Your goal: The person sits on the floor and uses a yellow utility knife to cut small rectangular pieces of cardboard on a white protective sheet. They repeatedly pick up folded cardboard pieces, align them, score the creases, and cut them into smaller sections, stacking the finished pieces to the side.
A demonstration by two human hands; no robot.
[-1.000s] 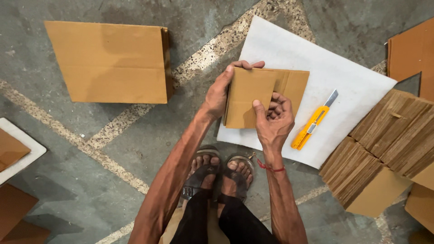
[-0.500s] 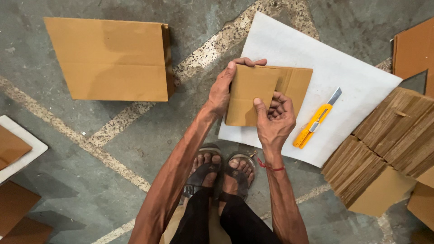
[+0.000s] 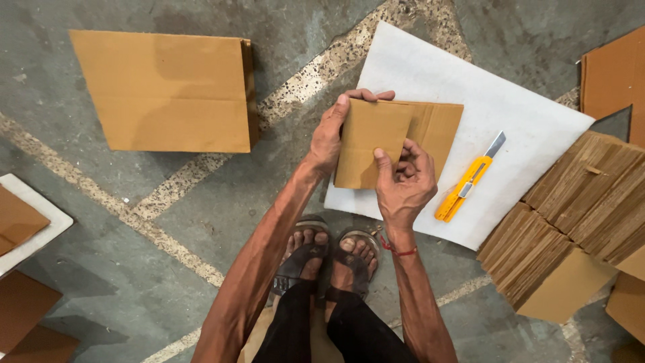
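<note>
- Floor [image 3: 201, 255]: grey concrete with pale speckled strips crossing diagonally; fills the whole frame.
- White sheet [image 3: 510, 114]: working mat at upper right of centre, lying flat on the floor.
- Flat cardboard stack [image 3: 168, 91]: large, upper left, well apart from the hands.
- Bundled cardboard pieces [image 3: 571, 228]: edge-on stacks at right, just beside the mat's right corner; more brown board at the far right and lower left edges.
- Folded cardboard piece [image 3: 376, 141]: centre frame, held above the mat's left edge. Front flap partly covers a second panel behind it; whether that's one folded blank or two pieces, can't tell from this angle.
- Left hand [image 3: 332, 131]: clamped on the piece's left edge, fingers curled over its top.
- Right hand [image 3: 403, 181]: pinching the lower right of the front flap, thumb pressed on its face.
- Utility knife [image 3: 467, 181]: yellow, blade out, lying on the mat just right of the right hand, untouched.
- Step, as I read it: folding or creasing the piece by hand. Next move calls for keeping the edges square while the thumb presses the crease down, left hand holding firm.
</note>
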